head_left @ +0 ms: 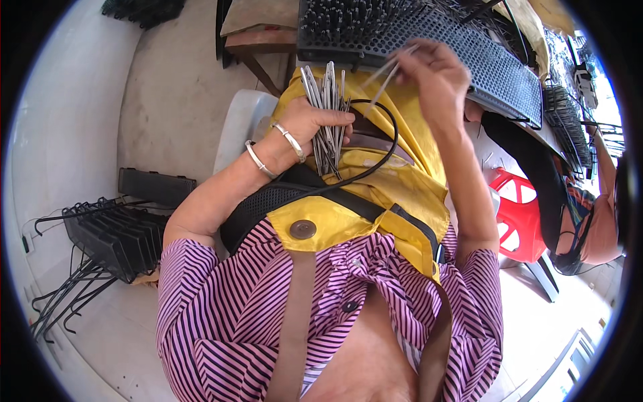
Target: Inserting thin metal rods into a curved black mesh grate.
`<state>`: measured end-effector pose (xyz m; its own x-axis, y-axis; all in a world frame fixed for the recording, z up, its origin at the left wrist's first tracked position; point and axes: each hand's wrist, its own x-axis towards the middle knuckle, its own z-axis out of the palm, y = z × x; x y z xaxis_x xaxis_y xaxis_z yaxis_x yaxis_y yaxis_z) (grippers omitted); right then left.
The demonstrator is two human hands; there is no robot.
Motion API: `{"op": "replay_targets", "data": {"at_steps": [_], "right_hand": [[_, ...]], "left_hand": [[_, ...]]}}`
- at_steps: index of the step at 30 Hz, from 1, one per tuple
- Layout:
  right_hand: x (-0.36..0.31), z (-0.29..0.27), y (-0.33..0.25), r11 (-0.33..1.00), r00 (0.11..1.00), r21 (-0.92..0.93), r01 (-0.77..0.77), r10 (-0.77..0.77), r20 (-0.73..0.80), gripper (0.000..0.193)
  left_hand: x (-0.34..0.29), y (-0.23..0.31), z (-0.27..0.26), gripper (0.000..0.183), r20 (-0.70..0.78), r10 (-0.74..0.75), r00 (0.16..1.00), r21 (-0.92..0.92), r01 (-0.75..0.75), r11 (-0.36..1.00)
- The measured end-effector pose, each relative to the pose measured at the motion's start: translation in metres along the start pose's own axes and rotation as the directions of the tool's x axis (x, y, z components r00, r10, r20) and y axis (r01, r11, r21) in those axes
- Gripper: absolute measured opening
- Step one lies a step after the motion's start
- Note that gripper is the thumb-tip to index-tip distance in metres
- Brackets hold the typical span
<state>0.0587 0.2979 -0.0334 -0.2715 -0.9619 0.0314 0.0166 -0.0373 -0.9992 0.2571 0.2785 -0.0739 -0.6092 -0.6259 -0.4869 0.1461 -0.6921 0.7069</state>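
My left hand (313,127) is closed round a bundle of thin silvery metal rods (329,87), held over my lap with the ends sticking out above and below the fist. Up and to the right, my right hand (435,70) pinches a few slim rods (385,84), blurred by motion, their lower ends slanting toward the bundle. Just beyond that hand lies a long grey perforated tray (499,74). Many dark upright pieces (348,23) stand packed in the holes at its left end; their exact kind cannot be made out.
A yellow apron (415,161) covers my lap, with a black cord (395,134) looping across it. Black racks with hooked wires (110,234) stand on the floor at left. At right are a red plastic stool (519,221) and another person (569,214) seated close by.
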Motion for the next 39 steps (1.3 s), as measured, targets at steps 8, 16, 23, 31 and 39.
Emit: {"op": "replay_targets", "data": {"at_steps": [8, 16, 23, 31, 39], "right_hand": [[0.031, 0.019, -0.015, 0.883, 0.881, -0.098, 0.459, -0.466, -0.077, 0.012], [0.037, 0.012, -0.003, 0.446, 0.61, -0.465, 0.764, -0.734, 0.298, 0.017], [0.031, 0.012, -0.003, 0.626, 0.721, -0.358, 0.692, -0.614, 0.32, 0.017], [0.035, 0.007, -0.003, 0.652, 0.739, -0.349, 0.673, -0.574, 0.353, 0.018], [0.036, 0.005, 0.001, 0.602, 0.725, -0.405, 0.689, -0.564, 0.395, 0.016]], "left_hand": [[0.003, -0.005, -0.002, 0.013, 0.002, -0.061, 0.998, -0.053, 0.061, 0.997], [0.006, -0.007, -0.004, 0.013, -0.013, -0.085, 0.996, -0.066, 0.084, 0.994], [0.006, -0.007, -0.006, 0.012, -0.013, -0.102, 0.995, -0.079, 0.101, 0.992], [0.006, -0.007, -0.005, 0.012, -0.019, -0.1, 0.995, -0.098, 0.098, 0.99], [0.006, -0.006, -0.005, 0.012, -0.016, -0.105, 0.994, -0.119, 0.103, 0.988]]}}
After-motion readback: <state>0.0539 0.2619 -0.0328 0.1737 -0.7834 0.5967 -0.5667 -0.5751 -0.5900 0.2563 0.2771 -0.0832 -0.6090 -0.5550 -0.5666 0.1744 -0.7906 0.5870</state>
